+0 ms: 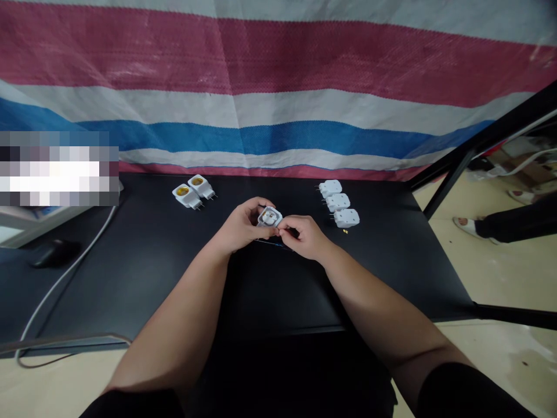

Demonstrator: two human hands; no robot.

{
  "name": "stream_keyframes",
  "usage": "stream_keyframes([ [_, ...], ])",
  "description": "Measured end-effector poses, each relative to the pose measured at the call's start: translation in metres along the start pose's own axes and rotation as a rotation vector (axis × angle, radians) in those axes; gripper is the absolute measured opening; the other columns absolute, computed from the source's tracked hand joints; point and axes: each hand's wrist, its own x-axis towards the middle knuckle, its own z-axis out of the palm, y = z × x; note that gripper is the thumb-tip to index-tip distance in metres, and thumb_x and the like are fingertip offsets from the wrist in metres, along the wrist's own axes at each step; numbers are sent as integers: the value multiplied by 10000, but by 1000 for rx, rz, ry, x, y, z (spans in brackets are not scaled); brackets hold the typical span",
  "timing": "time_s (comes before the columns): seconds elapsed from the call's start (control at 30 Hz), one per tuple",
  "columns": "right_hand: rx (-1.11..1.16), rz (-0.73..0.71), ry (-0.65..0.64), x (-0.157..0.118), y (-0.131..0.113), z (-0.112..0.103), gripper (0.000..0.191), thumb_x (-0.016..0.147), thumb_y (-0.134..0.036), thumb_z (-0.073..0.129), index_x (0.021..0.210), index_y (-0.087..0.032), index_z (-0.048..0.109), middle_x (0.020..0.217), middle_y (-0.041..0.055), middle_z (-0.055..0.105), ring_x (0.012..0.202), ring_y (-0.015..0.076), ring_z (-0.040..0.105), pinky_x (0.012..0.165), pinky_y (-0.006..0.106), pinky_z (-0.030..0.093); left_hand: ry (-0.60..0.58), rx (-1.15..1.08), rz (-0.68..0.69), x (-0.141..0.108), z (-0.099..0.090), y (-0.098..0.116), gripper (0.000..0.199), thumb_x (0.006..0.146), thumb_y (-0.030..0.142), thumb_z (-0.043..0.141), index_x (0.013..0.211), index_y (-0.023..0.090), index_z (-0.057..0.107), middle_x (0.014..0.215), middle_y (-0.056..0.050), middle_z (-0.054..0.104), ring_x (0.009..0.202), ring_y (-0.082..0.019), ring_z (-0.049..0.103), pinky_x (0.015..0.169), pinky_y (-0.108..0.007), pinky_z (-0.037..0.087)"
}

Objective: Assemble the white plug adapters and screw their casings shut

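Observation:
Near the middle of the black table, my left hand grips a white plug housing by its side, its open face turned up with small parts inside. My right hand has its fingers closed at the housing's right edge; whatever they pinch is too small to name. Two white plug sockets with gold-coloured round openings lie to the left, pins pointing right. Three white plug pieces are lined up on the right, pins pointing left. A tiny gold-coloured part lies below them.
A black mouse, a grey-white cable and a partly pixelated white device are at the left. A striped sheet hangs behind the table. Black frame bars and a person's leg appear at the right.

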Motion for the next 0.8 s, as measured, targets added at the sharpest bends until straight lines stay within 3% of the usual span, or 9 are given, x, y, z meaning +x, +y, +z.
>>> stream_keyframes([
  [0.5, 132, 56, 27, 1, -9, 1, 170, 976, -244, 622, 837, -198, 707, 714, -13, 651, 620, 125, 530, 602, 269, 414, -30, -107, -68, -2, -5, -2, 620, 682, 117, 1011, 1210, 181, 692, 965, -21, 783, 800, -159, 804, 678, -212, 650],
  [0.8, 137, 116, 6, 2, -13, -2, 184, 987, -299, 628, 866, -203, 727, 790, 13, 723, 680, 149, 592, 638, 283, 460, -28, -144, -69, -1, -7, -4, 595, 686, 100, 1009, 1194, 187, 712, 960, -19, 781, 787, -143, 779, 675, -213, 647],
])
